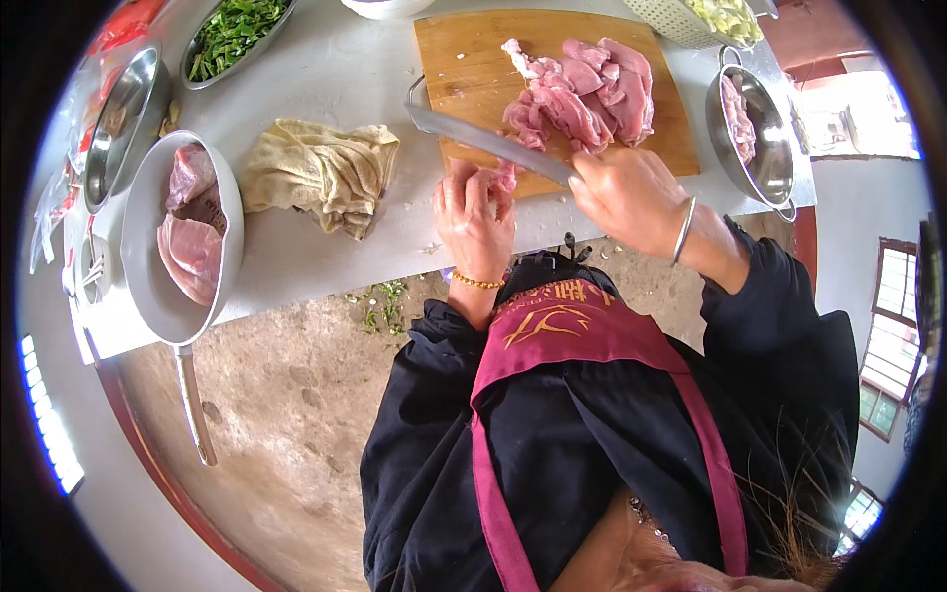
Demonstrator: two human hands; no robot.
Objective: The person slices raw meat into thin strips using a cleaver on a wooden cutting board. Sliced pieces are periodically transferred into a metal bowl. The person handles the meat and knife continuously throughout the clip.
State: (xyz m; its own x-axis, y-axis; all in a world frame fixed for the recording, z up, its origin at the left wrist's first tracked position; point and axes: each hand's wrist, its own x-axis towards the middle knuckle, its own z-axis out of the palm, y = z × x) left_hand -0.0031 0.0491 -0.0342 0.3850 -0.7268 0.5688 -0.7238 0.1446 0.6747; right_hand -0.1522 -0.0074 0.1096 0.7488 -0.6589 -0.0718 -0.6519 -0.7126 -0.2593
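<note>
My right hand (pixel 629 196) is closed around the handle of a large kitchen knife (pixel 488 140), its blade pointing left across the near part of a wooden cutting board (pixel 466 81). My left hand (pixel 475 214), at the board's near left edge, grips a small piece of raw meat (pixel 504 176) beside the blade; its fingers partly hide the piece. Several slices of pink raw meat (pixel 577 92) lie heaped on the board, just beyond the knife.
Left of the board lie a crumpled cloth (pixel 322 174) and a pan (pixel 140 274) holding raw meat chunks. A metal bowl (pixel 773 163) with meat stands right. Farther off are a dish of chopped greens (pixel 237 37), a perforated basket (pixel 666 22) and an empty-looking metal bowl (pixel 140 111).
</note>
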